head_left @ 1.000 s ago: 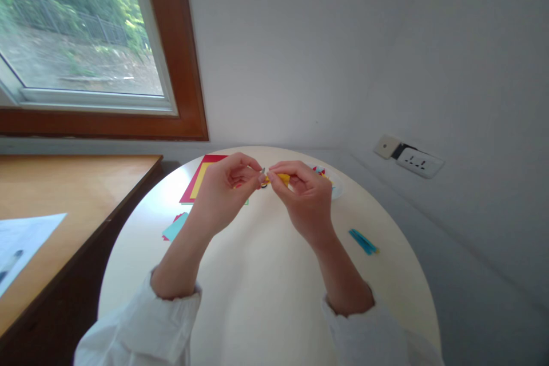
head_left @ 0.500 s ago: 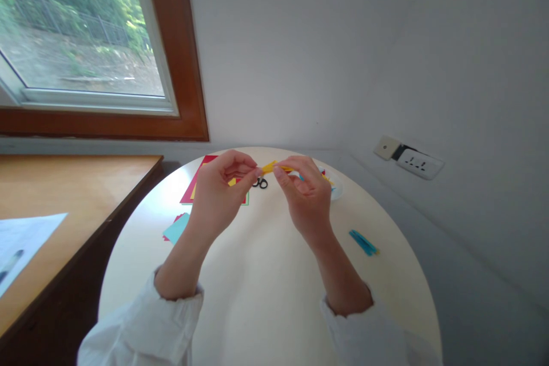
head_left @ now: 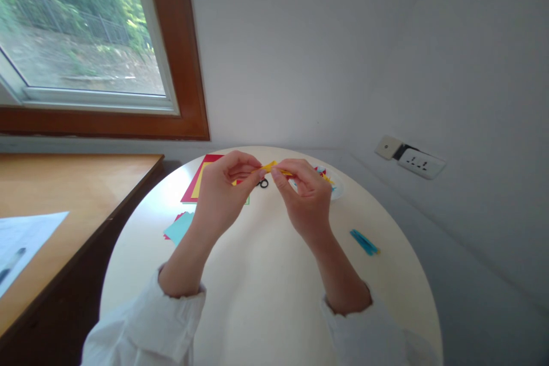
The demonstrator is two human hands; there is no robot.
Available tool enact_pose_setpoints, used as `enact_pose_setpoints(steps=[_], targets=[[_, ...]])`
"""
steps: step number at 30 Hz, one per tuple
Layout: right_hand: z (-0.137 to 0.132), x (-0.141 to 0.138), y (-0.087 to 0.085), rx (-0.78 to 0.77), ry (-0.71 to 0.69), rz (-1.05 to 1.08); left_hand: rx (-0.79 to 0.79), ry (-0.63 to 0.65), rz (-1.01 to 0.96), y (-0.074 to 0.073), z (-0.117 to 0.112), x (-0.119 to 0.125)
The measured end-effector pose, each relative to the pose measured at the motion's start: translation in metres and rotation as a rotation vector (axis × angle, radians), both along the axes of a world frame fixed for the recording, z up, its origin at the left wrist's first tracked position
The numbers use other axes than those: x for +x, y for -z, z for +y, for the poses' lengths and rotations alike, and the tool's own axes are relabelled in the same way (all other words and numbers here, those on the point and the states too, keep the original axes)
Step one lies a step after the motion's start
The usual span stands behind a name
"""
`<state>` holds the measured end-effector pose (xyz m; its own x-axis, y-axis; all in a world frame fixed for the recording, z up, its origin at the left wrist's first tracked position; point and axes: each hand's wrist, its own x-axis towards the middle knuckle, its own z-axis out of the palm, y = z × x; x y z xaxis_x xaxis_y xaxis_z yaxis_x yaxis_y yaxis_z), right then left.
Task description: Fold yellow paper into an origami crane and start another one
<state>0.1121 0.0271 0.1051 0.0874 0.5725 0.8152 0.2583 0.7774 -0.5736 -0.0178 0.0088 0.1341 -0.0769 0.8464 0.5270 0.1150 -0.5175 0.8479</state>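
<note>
Between both hands, above the far part of the round table (head_left: 261, 274), is a small folded piece of yellow paper (head_left: 269, 166). My left hand (head_left: 225, 189) pinches its left end between thumb and fingers. At the right end, the thumb and forefinger of my right hand (head_left: 305, 191) are closed on the same paper. Its exact folds are too small to make out. Behind the hands, the black handle loops of scissors (head_left: 263, 183) show in part. A clear dish (head_left: 338, 187) with small red, blue and yellow pieces is partly hidden by my right hand.
Red and yellow sheets (head_left: 193, 187) lie at the far left, partly behind my left hand. Nearer are light blue and red paper pieces (head_left: 179, 227). Folded blue strips (head_left: 364, 242) lie on the right. A wooden desk (head_left: 107, 183) with a white sheet (head_left: 30, 240) stands left.
My left hand has shifted slightly to the right, closer to my right hand. Both hands keep their pinch on the yellow paper.
</note>
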Motion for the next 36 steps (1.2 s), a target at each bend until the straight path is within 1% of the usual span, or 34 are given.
enact_pose_setpoints(steps=[5, 12, 18, 22, 28, 31, 36], targets=[[-0.0008, -0.0008, 0.0, -0.007, 0.004, 0.034, -0.04, 0.01, -0.021, -0.0007, -0.0015, 0.0017], [-0.0008, -0.0022, 0.0003, -0.014, 0.034, 0.068, -0.043, 0.034, -0.027, -0.0003, -0.003, 0.004], [-0.0011, -0.0032, -0.001, 0.008, 0.053, 0.073, -0.049, 0.008, -0.056, 0.0005, -0.003, 0.0056], [-0.0019, -0.0035, -0.0017, 0.039, 0.063, 0.039, -0.047, -0.003, -0.08, 0.0025, -0.0018, 0.0065], [-0.0037, -0.002, -0.0037, 0.105, 0.132, -0.06, -0.022, -0.012, -0.037, 0.0041, -0.0008, 0.0065], [-0.0036, -0.0008, -0.0045, 0.108, 0.158, -0.074, -0.019, -0.012, -0.021, 0.0034, -0.0016, 0.0063], [-0.0032, 0.0002, -0.0059, 0.079, 0.24, -0.055, 0.002, -0.021, 0.009, 0.0023, -0.0018, 0.0062]])
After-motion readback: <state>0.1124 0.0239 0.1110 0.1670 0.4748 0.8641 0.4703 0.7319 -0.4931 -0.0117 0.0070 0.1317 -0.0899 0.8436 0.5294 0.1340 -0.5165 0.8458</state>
